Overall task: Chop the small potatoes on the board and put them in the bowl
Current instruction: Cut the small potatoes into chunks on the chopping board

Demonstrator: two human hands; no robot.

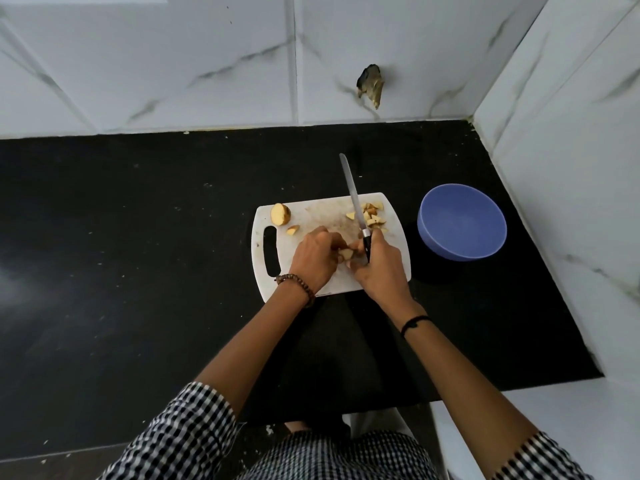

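1. Potato piece (346, 253) sits on the near part of the board (311, 213), held under the curled fingers of the left grip (313, 258).
2. The right grip (379, 268) is clamped round the black handle of the knife (353, 195), just beside that piece. The long blade points away toward the wall, past the board's far edge.
3. Chopped pieces (370, 214) lie heaped at the board's far right corner, beside the blade. A half potato (280, 214) and one small wedge (293, 230) lie far left, near the handle slot.
4. The blue bowl (462, 223) stands on the desk just right of the board, its inner wall and floor showing whole.
5. The desk (138, 237) is black and speckled, set into a corner of white marble-veined wall tiles (173, 64). One tile has a chipped hole (370, 84).
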